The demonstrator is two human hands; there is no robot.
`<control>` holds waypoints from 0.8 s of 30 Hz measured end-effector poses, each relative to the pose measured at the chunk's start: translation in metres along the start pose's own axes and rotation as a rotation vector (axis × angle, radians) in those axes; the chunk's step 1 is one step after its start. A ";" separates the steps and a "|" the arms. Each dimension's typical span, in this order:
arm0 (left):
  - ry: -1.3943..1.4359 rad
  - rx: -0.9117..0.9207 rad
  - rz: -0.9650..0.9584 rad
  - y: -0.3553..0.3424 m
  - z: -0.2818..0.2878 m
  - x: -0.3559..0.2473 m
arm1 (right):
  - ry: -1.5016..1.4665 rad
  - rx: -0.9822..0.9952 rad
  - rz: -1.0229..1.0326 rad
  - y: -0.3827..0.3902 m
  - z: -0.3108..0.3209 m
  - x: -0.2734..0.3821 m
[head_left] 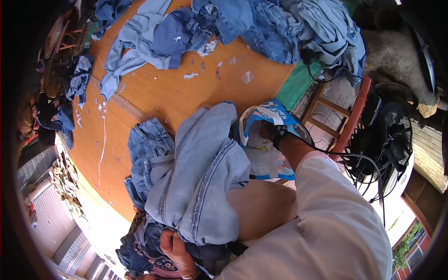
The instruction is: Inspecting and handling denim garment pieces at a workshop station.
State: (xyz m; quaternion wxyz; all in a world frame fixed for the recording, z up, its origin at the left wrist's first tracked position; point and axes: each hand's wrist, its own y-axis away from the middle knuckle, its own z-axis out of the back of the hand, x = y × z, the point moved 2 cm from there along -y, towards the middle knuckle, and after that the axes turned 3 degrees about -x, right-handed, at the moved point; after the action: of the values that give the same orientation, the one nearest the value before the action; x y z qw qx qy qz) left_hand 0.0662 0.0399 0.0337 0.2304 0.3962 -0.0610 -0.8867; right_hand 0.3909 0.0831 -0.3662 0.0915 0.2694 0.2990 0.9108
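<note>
A pair of light blue jeans (191,172) lies bunched over my lap and the near table edge, its thick seams running lengthwise. At the lower end of the cloth, my left hand (177,254) has its fingers curled closed on the denim edge. My right hand (267,132) reaches into the mouth of a blue and white plastic bag (271,163) beside the jeans. The bag and shadow hide its fingers, and a dark band circles that wrist. Darker blue jeans (147,144) lie just left of the light pair.
The orange table (140,98) carries lint, thread scraps and a long white thread. Heaped denim garments (261,28) line its far side. At the right stand a chair with a red rail (354,116) and a black fan (382,135) with loose cables.
</note>
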 end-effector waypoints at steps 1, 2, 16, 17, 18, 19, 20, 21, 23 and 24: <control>0.023 0.006 0.006 -0.001 0.001 0.001 | 0.003 0.001 0.001 0.002 0.001 0.001; 0.022 0.010 0.006 -0.001 0.002 0.002 | 0.008 0.006 -0.001 0.005 0.003 0.000; -0.066 -0.015 0.007 0.000 0.002 0.001 | 0.045 0.058 0.055 0.031 0.016 0.003; -0.063 -0.018 0.004 0.001 0.002 0.002 | 0.054 0.060 0.055 0.034 0.016 0.002; -0.035 0.000 0.004 0.000 0.002 0.004 | 0.059 0.061 0.055 0.037 0.017 0.003; -0.007 0.018 0.005 0.000 0.002 0.006 | 0.063 0.061 0.058 0.039 0.018 0.004; -0.005 0.015 0.000 -0.001 0.002 0.007 | 0.073 0.060 0.063 0.042 0.019 0.004; 0.002 0.008 -0.012 0.000 0.003 0.009 | 0.075 0.064 0.068 0.046 0.023 0.009; 0.009 0.000 -0.024 0.002 0.003 0.011 | 0.084 0.066 0.079 0.056 0.033 0.015; -0.003 -0.018 -0.031 0.003 0.003 0.011 | 0.034 0.100 0.043 0.062 0.049 0.023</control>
State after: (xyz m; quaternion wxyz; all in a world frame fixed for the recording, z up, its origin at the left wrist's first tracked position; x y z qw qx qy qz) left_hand 0.0583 0.0322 0.0291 0.2202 0.3937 -0.0473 -0.8912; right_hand 0.3981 0.0647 -0.2866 0.0533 0.2643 0.3400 0.9010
